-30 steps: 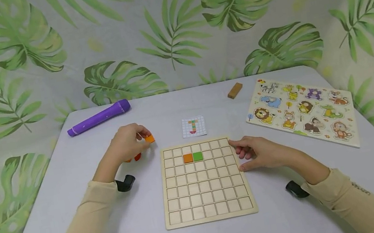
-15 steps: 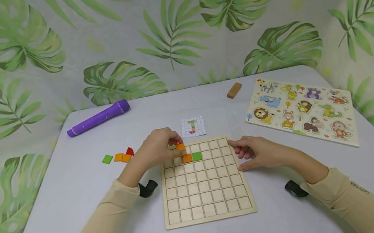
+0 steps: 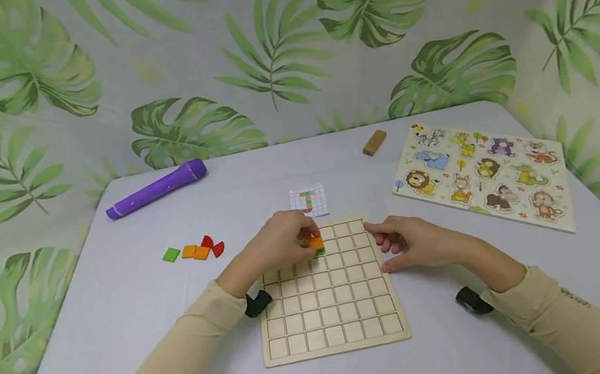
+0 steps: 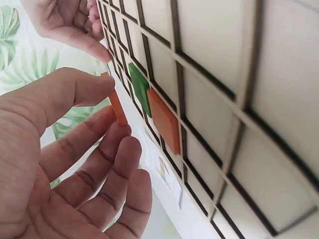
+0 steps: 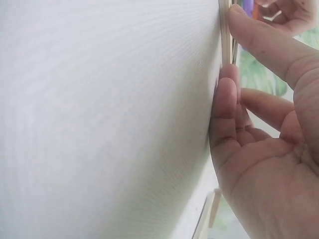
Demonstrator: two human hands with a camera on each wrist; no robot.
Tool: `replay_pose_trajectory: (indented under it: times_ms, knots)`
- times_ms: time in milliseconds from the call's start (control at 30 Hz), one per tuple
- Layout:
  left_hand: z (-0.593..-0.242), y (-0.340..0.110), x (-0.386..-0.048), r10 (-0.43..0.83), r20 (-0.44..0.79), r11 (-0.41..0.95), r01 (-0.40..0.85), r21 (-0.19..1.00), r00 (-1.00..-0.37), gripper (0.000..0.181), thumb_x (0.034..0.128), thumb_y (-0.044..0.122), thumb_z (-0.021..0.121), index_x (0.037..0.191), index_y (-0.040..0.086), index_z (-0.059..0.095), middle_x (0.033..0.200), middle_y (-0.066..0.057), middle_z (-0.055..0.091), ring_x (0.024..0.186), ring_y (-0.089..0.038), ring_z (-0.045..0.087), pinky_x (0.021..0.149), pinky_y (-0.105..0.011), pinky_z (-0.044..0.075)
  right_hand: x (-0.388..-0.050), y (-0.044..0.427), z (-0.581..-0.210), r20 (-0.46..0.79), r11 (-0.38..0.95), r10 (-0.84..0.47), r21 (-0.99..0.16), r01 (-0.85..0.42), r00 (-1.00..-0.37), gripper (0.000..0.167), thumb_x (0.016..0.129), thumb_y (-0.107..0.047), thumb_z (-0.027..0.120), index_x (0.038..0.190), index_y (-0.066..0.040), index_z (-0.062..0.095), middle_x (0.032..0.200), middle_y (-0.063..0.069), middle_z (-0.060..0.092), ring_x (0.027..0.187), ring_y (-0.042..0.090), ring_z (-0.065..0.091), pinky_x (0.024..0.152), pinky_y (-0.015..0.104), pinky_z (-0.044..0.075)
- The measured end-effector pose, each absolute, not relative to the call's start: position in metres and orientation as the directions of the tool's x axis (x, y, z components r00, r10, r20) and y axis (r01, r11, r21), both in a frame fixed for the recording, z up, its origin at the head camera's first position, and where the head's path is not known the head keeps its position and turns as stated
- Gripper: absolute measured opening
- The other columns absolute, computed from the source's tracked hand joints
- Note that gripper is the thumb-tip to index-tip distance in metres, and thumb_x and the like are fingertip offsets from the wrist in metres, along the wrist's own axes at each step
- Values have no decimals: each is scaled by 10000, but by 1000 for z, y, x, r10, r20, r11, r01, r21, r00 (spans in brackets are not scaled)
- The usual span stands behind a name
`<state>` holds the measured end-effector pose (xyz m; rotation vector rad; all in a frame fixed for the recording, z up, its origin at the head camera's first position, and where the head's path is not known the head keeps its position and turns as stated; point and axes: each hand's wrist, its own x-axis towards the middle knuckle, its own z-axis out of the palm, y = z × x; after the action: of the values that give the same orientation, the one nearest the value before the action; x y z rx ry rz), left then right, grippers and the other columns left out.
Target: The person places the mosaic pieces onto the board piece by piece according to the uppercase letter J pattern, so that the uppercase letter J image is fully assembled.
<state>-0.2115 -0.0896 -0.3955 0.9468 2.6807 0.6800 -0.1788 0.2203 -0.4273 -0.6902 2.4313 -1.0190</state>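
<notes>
Between thumb and fingertips, my left hand [image 3: 285, 241] pinches an orange square tile [image 4: 117, 105] just above the wooden grid board [image 3: 329, 308]. On the board, a green square tile [image 4: 140, 88] and another orange tile [image 4: 163, 121] sit side by side in the left wrist view; in the head view the hand hides most of them. My right hand [image 3: 419, 242] touches the board's right edge with index finger and thumb, its other fingers loosely bent. The right wrist view shows that thumb [image 5: 249, 27] against the board's thin edge.
Left of the board lie a green tile [image 3: 171, 255], orange tiles [image 3: 189, 251] and red quarter-round pieces [image 3: 218, 249]. Behind it is a pattern card [image 3: 308, 201]. Farther out are a purple microphone [image 3: 157, 189], a small wooden block [image 3: 375, 143] and an animal puzzle board [image 3: 483, 176].
My left hand has carried the orange tile rightward from the loose pieces to above the board's upper rows, uncovering those pieces. The right hand has stayed at the board's edge.
</notes>
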Motion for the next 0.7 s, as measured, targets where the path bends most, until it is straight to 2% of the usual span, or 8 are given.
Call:
replay_pose_trajectory:
  times_ms: [100, 200, 300, 333, 433, 533, 700]
  knots:
    - [-395, -84, -211, 647, -53, 679, 542, 495, -761, 171, 890, 108, 827, 1056, 85, 788, 1023, -21, 759, 913, -139, 661, 877, -304, 575, -178, 220, -427, -182, 612, -583, -739, -281, -792, 871, 915, -198, 869, 1620, 23, 408, 1126, 74, 589, 1006, 182, 550, 872, 218, 540]
    - [-395, -79, -211, 655, -52, 676, 554, 486, -754, 178, 897, 116, 835, 1064, 83, 783, 1036, -25, 765, 908, -137, 673, 1032, -339, 570, -178, 220, -426, -180, 610, -585, -740, -283, -791, 864, 915, -201, 869, 1615, 25, 416, 1125, 76, 592, 1003, 184, 553, 872, 217, 540]
    - [-397, -75, -212, 668, -48, 670, 571, 475, -743, 188, 905, 134, 843, 1074, 82, 779, 1030, -31, 772, 908, -140, 681, 1118, -364, 537, -178, 221, -426, -179, 610, -583, -740, -282, -792, 860, 914, -201, 869, 1612, 26, 422, 1127, 77, 594, 1002, 187, 556, 871, 216, 539]
    - [-398, -74, -212, 670, -48, 669, 575, 470, -741, 194, 905, 140, 845, 1076, 82, 777, 1023, -31, 772, 911, -144, 680, 1117, -364, 536, -178, 221, -426, -178, 611, -583, -739, -284, -793, 860, 914, -199, 870, 1612, 26, 422, 1128, 76, 593, 1003, 187, 557, 873, 214, 540]
    - [-400, -71, -212, 670, -60, 678, 576, 457, -740, 203, 902, 163, 850, 1080, 96, 778, 1011, -25, 738, 929, -153, 656, 976, -350, 575, -179, 221, -426, -178, 613, -582, -737, -285, -793, 864, 911, -196, 872, 1613, 26, 421, 1131, 74, 593, 1008, 185, 560, 877, 212, 542]
    - [-402, -70, -212, 662, -74, 689, 567, 451, -746, 207, 896, 174, 855, 1076, 109, 776, 1005, -21, 697, 933, -162, 628, 882, -333, 560, -179, 221, -427, -176, 613, -584, -736, -288, -792, 866, 909, -194, 874, 1612, 29, 421, 1132, 76, 595, 1011, 185, 562, 880, 211, 545]
    - [-403, -67, -212, 667, -67, 685, 575, 448, -742, 202, 891, 156, 847, 1074, 108, 778, 1004, -24, 697, 927, -168, 615, 870, -331, 545, -179, 221, -427, -170, 608, -587, -739, -292, -792, 861, 908, -195, 875, 1608, 33, 428, 1130, 76, 598, 1007, 181, 561, 877, 209, 545]
